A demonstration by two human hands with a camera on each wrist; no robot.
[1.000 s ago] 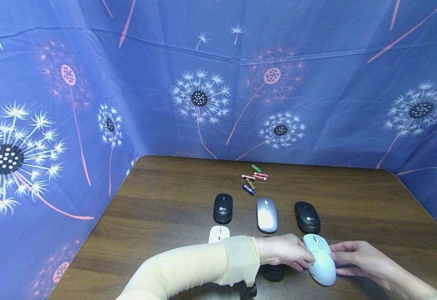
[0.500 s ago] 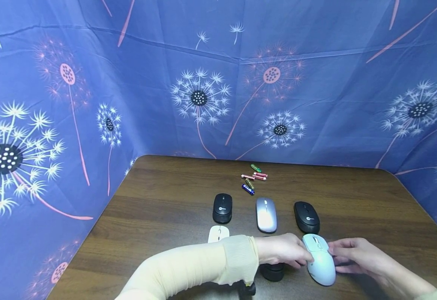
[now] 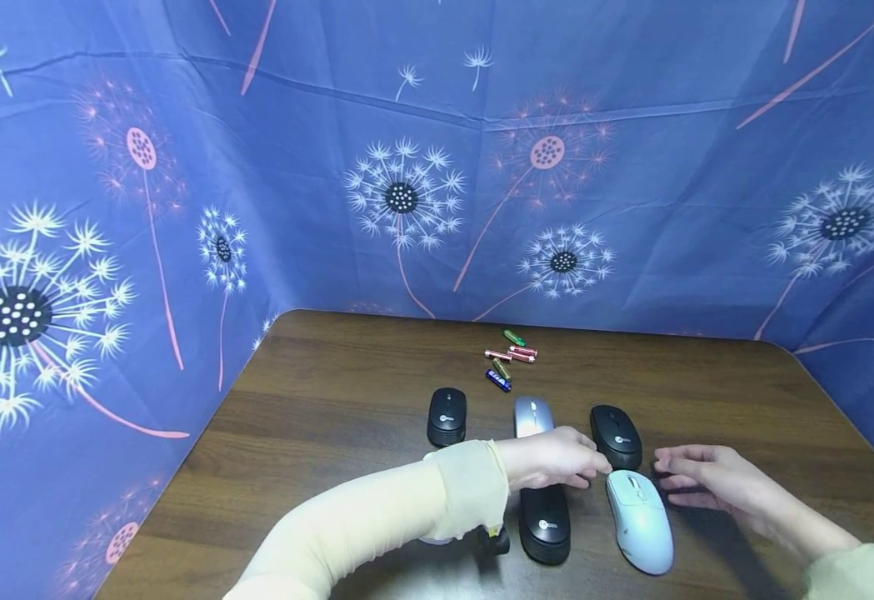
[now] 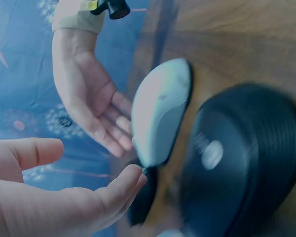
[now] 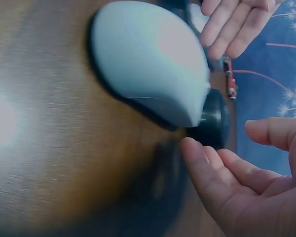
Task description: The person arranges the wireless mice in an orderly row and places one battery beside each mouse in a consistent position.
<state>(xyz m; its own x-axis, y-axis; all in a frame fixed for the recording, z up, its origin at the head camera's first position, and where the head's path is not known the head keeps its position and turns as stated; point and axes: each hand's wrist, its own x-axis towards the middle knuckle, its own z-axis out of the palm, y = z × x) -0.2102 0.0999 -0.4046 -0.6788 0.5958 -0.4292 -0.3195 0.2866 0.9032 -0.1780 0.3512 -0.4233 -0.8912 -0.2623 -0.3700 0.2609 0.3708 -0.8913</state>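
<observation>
A pale computer mouse [image 3: 641, 525] lies on the table at the near right, with nobody's fingers on it in the head view. Just left of its front end is my left hand [image 3: 560, 458], fingers loosely extended and holding nothing. My right hand [image 3: 706, 479] hovers on the mouse's right side, thumb and fingers apart. A black mouse [image 3: 545, 529] sits under and in front of the left hand, and another black mouse [image 3: 616, 437] lies just beyond the pale one. The left forearm partly covers a silver mouse [image 3: 532, 415].
Farther left stands a third black mouse [image 3: 447, 417]. Several small batteries [image 3: 507, 360] lie loose toward the back. The left sleeve [image 3: 399, 508] hides most of a white mouse. A blue dandelion-print cloth [image 3: 437, 167] hangs behind the wooden table [image 3: 317, 400].
Both hands have let go of the pale mouse. The left hand has moved up and left, the right hand slightly away from the body. The mouse stays in nearly the same spot.
</observation>
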